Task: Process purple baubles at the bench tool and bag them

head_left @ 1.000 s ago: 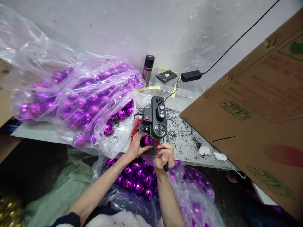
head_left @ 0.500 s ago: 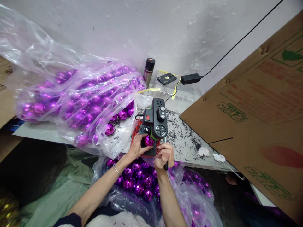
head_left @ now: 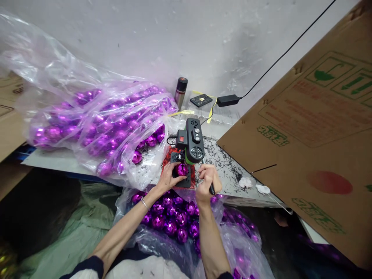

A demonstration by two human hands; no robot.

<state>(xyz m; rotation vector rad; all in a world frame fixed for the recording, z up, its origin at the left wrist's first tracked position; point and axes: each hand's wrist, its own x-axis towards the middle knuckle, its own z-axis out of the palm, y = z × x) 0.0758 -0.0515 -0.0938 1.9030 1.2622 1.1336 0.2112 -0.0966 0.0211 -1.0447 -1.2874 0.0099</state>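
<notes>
Between the thumb and fingers of my left hand (head_left: 169, 176) sits a shiny purple mirror ball (head_left: 182, 169), on the dark base plate of a small bench machine (head_left: 194, 140). That machine has a black top with round vents, a red switch and green sides. My right hand (head_left: 208, 179) is wrapped round the black-ended lever (head_left: 212, 189) on the machine's right side. A red patch (head_left: 192, 182) shows beneath the base. More purple mirror balls (head_left: 171, 219) fill an open plastic bag below the table edge, between my forearms.
A large plastic bag (head_left: 95, 116) of purple balls covers the table's left. Behind the machine stand a thermos (head_left: 181, 93), a dark phone-like slab (head_left: 201, 100) and a power adapter (head_left: 228, 100). A big cardboard box (head_left: 305, 135) leans in from the right. Black scraps (head_left: 221, 159) litter the tabletop.
My right hand has swung the lever outward to the right, away from the machine. My left hand stays on the ball. The view has shifted slightly.
</notes>
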